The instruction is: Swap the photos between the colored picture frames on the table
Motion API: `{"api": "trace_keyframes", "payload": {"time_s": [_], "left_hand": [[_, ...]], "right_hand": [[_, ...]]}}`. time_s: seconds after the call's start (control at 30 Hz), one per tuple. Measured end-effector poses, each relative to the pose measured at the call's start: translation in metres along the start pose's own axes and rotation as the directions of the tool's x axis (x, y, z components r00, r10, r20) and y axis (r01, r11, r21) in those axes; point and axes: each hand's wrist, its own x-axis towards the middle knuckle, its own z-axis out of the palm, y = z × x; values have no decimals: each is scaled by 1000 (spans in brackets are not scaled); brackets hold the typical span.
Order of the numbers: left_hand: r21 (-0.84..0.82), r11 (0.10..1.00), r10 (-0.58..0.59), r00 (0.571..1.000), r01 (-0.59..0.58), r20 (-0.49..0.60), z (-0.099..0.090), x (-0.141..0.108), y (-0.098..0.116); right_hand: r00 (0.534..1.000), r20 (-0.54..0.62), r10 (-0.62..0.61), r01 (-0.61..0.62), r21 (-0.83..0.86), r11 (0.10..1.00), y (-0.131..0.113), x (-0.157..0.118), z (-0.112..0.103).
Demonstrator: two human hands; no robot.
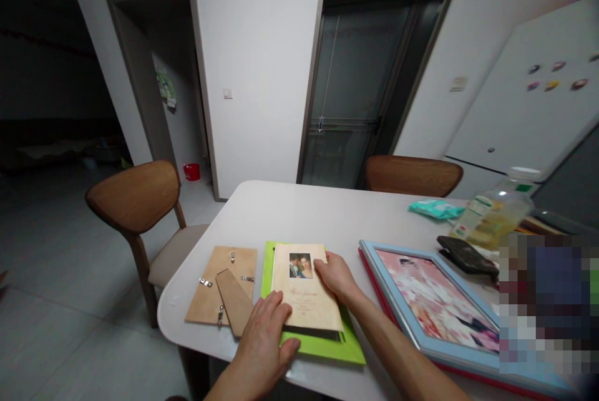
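Note:
A green picture frame (322, 348) lies face down near the table's front edge. Over its opening rests a cream printed sheet (306, 307) with a small photo of two people near its top; its lower edge sits above the dark recess. My right hand (334, 276) has its fingers closed at the sheet's upper right edge. Fingers stretched out, my left hand (266, 332) lies over the frame's lower left, fingertips by the sheet's edge and thumb on the green border. Left of the frame is a brown backing board (206, 295) with metal clips and a stand leg (234, 298).
A blue picture frame (421, 326) lies on a red one at the right. Beyond are a dark wallet-like object (468, 256), a plastic bottle (496, 211) with yellowish contents and a teal packet (435, 208). Wooden chairs stand at the left (135, 195) and far side (414, 175).

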Motion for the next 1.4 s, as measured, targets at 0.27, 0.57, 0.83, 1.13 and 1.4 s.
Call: {"api": "trace_keyframes", "payload": {"time_s": [0.27,0.57,0.83,1.13,1.4], "left_hand": [[-4,1000,-3,1000,3,-16,3,-1,-2],[-11,1000,14,1000,-14,-9,2,0,-2],[56,998,1,999,-4,51,-3,2,-1],[64,997,37,999,-36,-16,-6,-1,-3],[287,930,-177,964,230,-198,-59,-40,-86]], "right_hand": [[995,71,-70,71,-7,997,-2,-7,-6],[991,72,-110,121,-171,978,-2,-7,-2],[995,10,-103,91,-563,822,-11,-11,-5],[981,-25,-191,101,-778,620,-10,-28,-2],[833,295,-468,553,-427,715,-41,-79,36]]}}
